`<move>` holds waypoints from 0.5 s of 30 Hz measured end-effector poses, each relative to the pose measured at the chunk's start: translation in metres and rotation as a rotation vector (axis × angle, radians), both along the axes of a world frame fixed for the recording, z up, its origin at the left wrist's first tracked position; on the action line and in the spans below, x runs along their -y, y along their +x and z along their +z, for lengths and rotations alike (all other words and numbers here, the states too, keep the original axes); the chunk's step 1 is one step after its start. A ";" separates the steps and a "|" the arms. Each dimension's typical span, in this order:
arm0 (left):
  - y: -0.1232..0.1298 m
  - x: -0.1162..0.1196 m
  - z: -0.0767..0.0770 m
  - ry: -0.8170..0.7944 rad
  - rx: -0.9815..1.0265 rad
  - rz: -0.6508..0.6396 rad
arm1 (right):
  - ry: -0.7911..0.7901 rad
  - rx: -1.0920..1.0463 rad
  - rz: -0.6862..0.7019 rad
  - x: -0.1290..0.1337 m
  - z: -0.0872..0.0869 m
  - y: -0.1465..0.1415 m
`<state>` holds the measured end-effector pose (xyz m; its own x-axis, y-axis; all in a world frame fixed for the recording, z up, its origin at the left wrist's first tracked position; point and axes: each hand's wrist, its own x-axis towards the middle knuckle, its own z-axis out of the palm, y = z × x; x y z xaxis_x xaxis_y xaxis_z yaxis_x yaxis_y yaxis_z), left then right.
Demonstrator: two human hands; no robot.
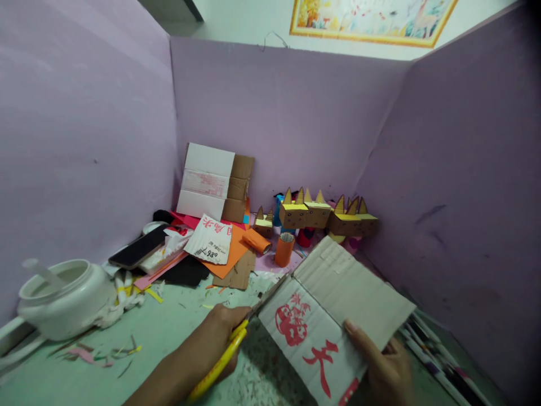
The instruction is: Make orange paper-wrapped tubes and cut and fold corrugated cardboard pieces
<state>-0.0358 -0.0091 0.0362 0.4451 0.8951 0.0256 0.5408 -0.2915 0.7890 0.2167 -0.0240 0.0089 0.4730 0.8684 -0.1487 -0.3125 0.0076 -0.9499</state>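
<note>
In the head view my left hand [211,341] is closed around the yellow handles of a pair of scissors [220,363]. The blades point up and to the right, at the left edge of a folded piece of white cardboard [350,287]. Red print, a panda-like picture and a large character, marks its lower panel. On the right side my right hand [382,361] grips that cardboard, thumb on top and fingers mostly hidden behind it. Past its upper corner stands an orange paper tube [284,250], with another orange tube [256,241] lying beside it.
Several cardboard heads with horns [316,214] stand at the back. A white pot [65,299] and paper scraps [84,355] are at left, near a black phone [138,246]. Pens [443,361] line the right edge. Lilac panels [279,113] wall in the table.
</note>
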 end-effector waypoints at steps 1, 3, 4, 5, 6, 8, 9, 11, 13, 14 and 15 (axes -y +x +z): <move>-0.001 -0.001 -0.001 -0.015 0.015 0.003 | -0.005 0.017 0.002 0.000 -0.001 0.000; -0.001 -0.001 0.000 -0.056 0.045 0.020 | -0.005 0.040 0.009 -0.002 -0.004 0.001; -0.001 -0.001 0.001 -0.072 0.054 0.032 | -0.008 0.040 0.012 -0.003 -0.006 0.002; 0.000 -0.001 0.002 -0.082 0.060 0.046 | -0.010 0.033 0.017 -0.004 -0.007 0.002; 0.000 -0.001 0.002 -0.086 0.065 0.056 | -0.010 0.023 0.023 -0.005 -0.008 0.003; 0.002 0.000 0.001 -0.096 0.069 0.071 | -0.016 0.005 0.035 -0.006 -0.011 0.004; 0.003 0.000 0.000 -0.106 0.071 0.082 | -0.018 0.000 0.043 -0.006 -0.012 0.005; 0.005 -0.001 -0.003 -0.131 0.077 0.097 | -0.020 -0.011 0.050 -0.006 -0.013 0.005; 0.004 -0.004 -0.004 -0.150 0.054 0.178 | -0.014 -0.022 0.047 -0.005 -0.013 0.005; 0.002 -0.006 -0.003 -0.144 0.024 0.251 | -0.009 -0.021 0.041 -0.005 -0.013 0.005; -0.002 -0.009 0.000 -0.123 -0.017 0.336 | -0.007 -0.018 0.035 -0.005 -0.012 0.006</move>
